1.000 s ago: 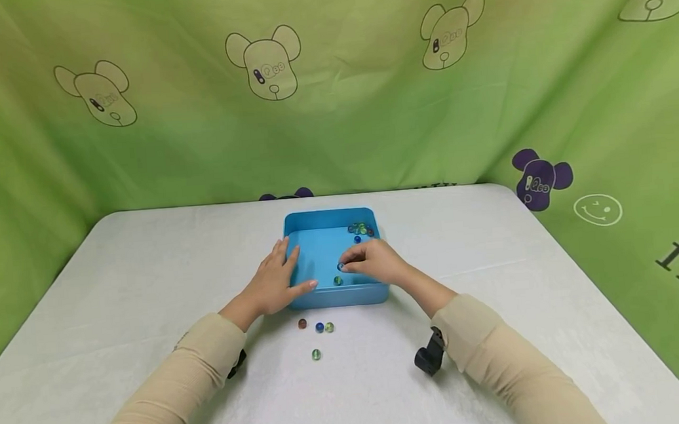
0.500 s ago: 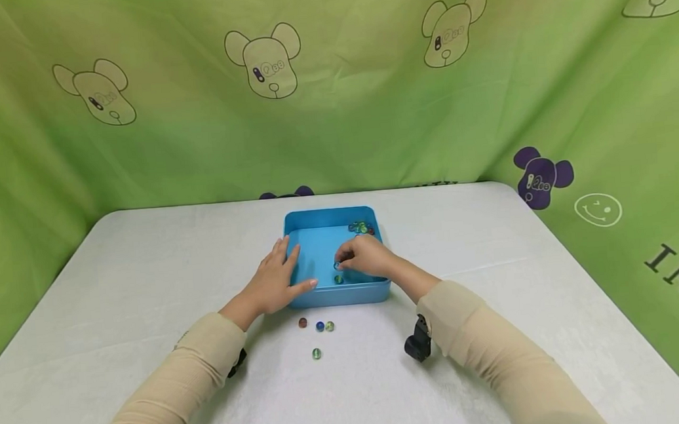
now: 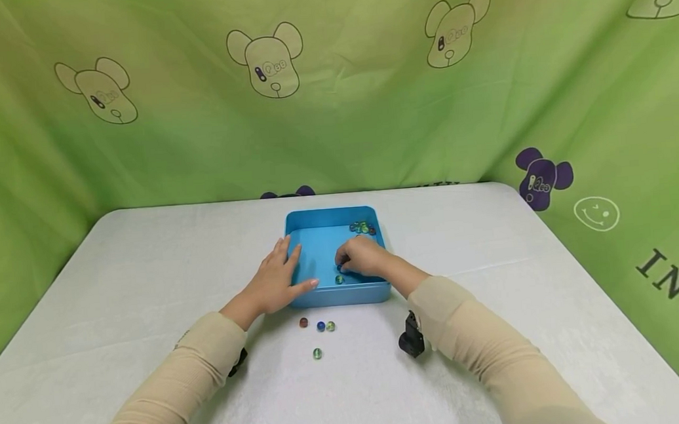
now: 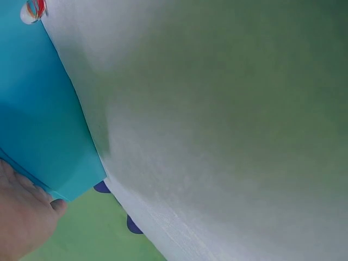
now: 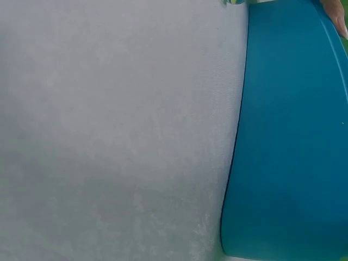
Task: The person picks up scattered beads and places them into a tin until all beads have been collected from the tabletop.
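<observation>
A shallow blue box [image 3: 341, 296] stands on the table in the head view. My left hand [image 3: 269, 284] lies with spread, straight fingers over its left side and front corner. Inside the box, my right hand [image 3: 364, 256] pinches a blue marble [image 3: 340, 268] low over the floor; the fingers partly cover it. A green marble [image 3: 339, 279] lies just in front of those fingertips. Several marbles [image 3: 362, 227] cluster in the far right corner. In the left wrist view, part of my left hand [image 4: 24, 217] touches the box's rim.
Outside, before the box, lie a brown marble [image 3: 304, 322], a blue marble [image 3: 321, 326] touching or close to a yellow-green one, and a green marble [image 3: 317, 353] nearer me. White cloth covers the table [image 3: 142, 272]. A green printed curtain [image 3: 333, 127] hangs behind.
My right hand has moved slightly left and then lower into the box with the blue marble. The left hand and the marbles outside have stayed in place.
</observation>
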Demonstrator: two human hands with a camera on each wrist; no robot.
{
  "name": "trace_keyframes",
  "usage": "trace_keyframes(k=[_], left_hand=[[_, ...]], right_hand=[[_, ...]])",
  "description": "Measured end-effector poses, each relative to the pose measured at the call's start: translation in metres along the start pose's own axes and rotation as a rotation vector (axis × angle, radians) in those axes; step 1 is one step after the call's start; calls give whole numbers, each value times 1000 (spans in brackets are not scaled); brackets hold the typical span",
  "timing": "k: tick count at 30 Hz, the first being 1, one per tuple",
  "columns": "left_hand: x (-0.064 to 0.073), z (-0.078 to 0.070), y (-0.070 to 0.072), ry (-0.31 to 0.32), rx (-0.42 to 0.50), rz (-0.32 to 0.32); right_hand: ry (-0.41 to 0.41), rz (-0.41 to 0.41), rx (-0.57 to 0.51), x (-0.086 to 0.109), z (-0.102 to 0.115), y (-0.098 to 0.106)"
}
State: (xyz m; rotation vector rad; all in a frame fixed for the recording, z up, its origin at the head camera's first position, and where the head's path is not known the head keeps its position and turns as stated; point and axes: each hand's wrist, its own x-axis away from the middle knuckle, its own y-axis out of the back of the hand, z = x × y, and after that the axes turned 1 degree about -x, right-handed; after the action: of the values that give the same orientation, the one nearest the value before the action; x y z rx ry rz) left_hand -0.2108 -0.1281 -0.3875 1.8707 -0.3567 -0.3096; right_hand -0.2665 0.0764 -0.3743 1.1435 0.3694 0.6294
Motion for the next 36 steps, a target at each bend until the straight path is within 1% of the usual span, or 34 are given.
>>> trace_keyframes(k=[9, 16, 22, 27, 31, 36], left_hand=[[1, -3, 3, 4, 26, 5], [2, -3, 4, 10, 22, 6], [2, -3, 5, 8, 28, 7], [1, -3, 4, 9, 28, 5], [1, -3, 5, 12, 35, 9], [2, -4, 5, 14, 29, 7]], right_hand=[[9, -13, 9, -2, -1, 0], [29, -23, 11, -1, -1, 1], [-4, -26, -13, 3, 2, 5], [-18, -73, -52, 9, 4, 12], [-2, -122, -98, 16, 2, 13], [20, -155, -138, 25, 3, 14]])
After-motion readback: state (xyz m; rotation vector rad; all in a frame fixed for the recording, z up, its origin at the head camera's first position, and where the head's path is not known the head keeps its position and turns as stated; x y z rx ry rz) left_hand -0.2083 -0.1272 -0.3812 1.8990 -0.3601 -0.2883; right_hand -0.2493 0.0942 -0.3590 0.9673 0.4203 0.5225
